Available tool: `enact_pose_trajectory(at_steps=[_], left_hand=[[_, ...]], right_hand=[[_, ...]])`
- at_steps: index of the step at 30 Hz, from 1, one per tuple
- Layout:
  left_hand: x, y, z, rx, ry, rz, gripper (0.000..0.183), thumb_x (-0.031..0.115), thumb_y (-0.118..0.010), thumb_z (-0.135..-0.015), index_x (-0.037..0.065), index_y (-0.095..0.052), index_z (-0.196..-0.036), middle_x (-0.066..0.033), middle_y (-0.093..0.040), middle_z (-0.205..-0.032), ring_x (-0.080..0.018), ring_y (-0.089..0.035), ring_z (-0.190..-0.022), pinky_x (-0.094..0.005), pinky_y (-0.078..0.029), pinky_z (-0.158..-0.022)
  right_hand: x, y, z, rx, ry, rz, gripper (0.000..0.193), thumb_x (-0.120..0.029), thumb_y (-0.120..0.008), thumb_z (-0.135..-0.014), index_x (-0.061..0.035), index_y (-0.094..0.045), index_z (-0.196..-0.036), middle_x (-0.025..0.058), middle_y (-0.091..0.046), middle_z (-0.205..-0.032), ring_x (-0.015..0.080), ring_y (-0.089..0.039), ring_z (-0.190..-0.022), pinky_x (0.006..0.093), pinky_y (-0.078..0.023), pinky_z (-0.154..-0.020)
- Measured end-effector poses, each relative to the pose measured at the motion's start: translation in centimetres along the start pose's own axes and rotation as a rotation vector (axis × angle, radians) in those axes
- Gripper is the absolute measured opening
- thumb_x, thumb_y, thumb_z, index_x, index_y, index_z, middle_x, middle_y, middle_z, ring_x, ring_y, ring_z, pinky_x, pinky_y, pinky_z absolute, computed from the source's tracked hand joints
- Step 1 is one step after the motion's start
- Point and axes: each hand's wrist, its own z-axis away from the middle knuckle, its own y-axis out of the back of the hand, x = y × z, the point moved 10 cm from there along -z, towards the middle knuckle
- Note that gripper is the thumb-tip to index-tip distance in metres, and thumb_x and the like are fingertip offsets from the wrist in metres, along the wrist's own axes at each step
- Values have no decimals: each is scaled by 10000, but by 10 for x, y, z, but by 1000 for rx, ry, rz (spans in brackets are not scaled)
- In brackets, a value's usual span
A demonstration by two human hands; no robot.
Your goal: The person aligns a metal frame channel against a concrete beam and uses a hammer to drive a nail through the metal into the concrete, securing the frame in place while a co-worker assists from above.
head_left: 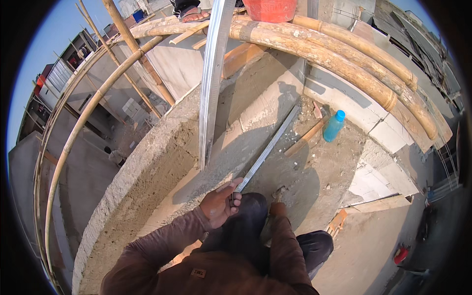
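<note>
My left hand [220, 205] is held over my knee, its fingers curled around a small dark piece [232, 198] that I cannot make out. Its fingertips are beside the near end of a long, narrow metal strip [270, 147], which runs away across the rough concrete floor [319, 169]. My right hand [278, 209] is low between my knees, close to the floor. It is closed on something greyish [280, 191] whose kind I cannot tell. A blue plastic bottle [334, 126] stands upright beyond my hands, next to a wooden stick [307, 136].
An upright metal channel [215, 83] rises ahead beside a rough concrete wall [142, 157], with a drop on its left. Thick bamboo poles [314, 47] cross the far side, near a red bucket [270, 10] and another person's sandalled foot [195, 15]. Pale blocks [391, 132] edge the right.
</note>
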Motion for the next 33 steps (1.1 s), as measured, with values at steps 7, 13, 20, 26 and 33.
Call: enact_pose_trajectory(at_steps=[7, 13, 20, 26, 33], left_hand=[[55, -27, -17, -30, -225, 188, 396, 247, -514, -1024, 33, -461, -1352, -40, -578, -1005, -129, -575, -899, -290, -499, -803], [83, -37, -21, -117, -340, -1, 473, 351, -570, -999, 64, -460, -1359, -49, -601, -1067, -149, -628, -1012, -339, -528, -916], [103, -29, -32, -96, -450, 18, 455, 352, -561, -1006, 50, -481, -1338, -60, -638, -1034, -147, -674, -881, -294, -573, -790], [77, -33, -34, -77, -572, -438, 331, 310, -576, -1005, -5, -620, -1097, -65, -658, -911, -143, -665, -790, -290, -564, -744], [-29, 71, -53, 140, -356, -1146, 255, 252, -603, -975, 8, -662, -933, -28, -611, -775, -102, -564, -675, -271, -487, -671]], right_hand=[[-8, -7, -7, 52, 126, 97, 250, -286, -696, -814, -98, -739, -975, 118, -736, -905, 286, -725, -837, 392, -564, -704], [20, -18, -7, 32, -103, -491, 288, -250, -632, -873, 8, -696, -983, 190, -718, -863, 328, -725, -816, 423, -577, -705], [32, -21, 6, -2, -293, -881, 389, -296, -595, -914, 87, -664, -932, 240, -701, -825, 332, -723, -823, 434, -571, -702], [44, -43, 0, -2, -450, -1066, 415, -318, -618, -897, 91, -673, -942, 260, -700, -856, 351, -711, -881, 435, -550, -766], [42, -35, -4, 54, -164, -642, 465, -342, -675, -852, 109, -680, -966, 286, -697, -930, 387, -690, -948, 442, -523, -831]])
